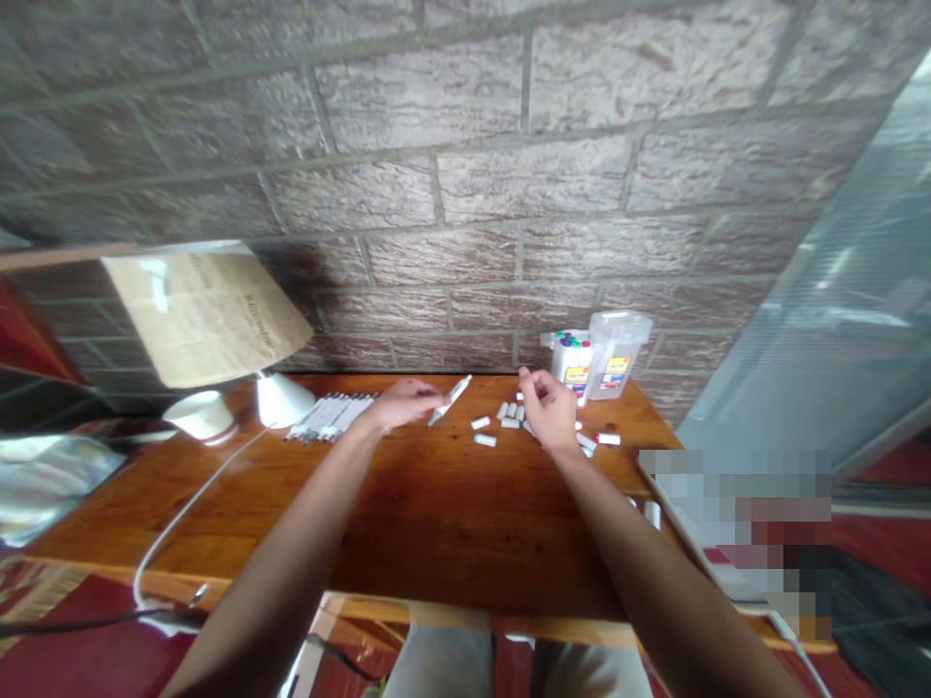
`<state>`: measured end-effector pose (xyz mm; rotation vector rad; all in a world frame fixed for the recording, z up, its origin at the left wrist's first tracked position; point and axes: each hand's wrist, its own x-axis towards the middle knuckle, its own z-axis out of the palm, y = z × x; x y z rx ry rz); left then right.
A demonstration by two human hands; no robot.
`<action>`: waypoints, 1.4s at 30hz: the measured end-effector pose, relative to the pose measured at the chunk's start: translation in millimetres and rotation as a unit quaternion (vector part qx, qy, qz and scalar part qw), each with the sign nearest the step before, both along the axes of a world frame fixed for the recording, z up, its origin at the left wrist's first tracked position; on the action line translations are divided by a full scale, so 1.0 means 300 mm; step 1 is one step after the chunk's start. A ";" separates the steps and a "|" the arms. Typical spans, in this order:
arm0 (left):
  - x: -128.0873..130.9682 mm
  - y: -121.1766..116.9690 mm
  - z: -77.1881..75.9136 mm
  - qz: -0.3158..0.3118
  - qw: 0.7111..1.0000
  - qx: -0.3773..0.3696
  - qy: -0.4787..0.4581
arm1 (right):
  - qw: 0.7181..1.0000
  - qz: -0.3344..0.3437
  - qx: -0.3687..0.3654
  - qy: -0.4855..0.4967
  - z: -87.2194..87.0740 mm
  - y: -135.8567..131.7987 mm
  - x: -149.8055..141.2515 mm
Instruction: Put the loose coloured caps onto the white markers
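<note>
The marker (452,397) is in the left grip (416,399), whose fingers are clamped on it; its far end slants up and toward the right. Beyond both grips rises a block wall (472,194), and beneath them spreads the wooden desk (451,523). A lamp (210,315) stands well to the left of the left grip, with a white cup (202,417) farther out on that side. Just beyond the right grip (551,407) stand a clear plastic case (615,361) and, beside it, a box of coloured-ended markers (578,375). The right grip has its fingers curled; whether they are together on anything cannot be told. Just left of the left grip, a row of slim markers (331,417) lies side by side. Small caps (486,440) lie loose between the grips and around the right one.

For good handling, the left grip would do best well along the barrel, clear of both ends, since these may be bare nibs. The right grip should take a single cap by its sides, as the caps look likely to roll. Any push or pull on a cap calls for a straight line along the barrel.
</note>
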<state>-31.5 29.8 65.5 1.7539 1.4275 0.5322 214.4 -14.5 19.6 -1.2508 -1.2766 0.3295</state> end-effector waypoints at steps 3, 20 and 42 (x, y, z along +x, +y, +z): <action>0.056 0.024 -0.030 -0.031 0.987 -0.043 -0.149 | 0.999 -0.005 -0.029 0.046 0.002 0.009 0.011; 0.104 -0.030 -0.125 -0.002 0.785 -0.289 -0.548 | 0.954 -0.025 -0.169 -0.245 0.006 0.025 0.113; 0.170 -0.050 -0.130 0.037 0.786 -0.276 -0.551 | 0.910 0.030 -0.222 -0.349 -0.060 0.045 0.064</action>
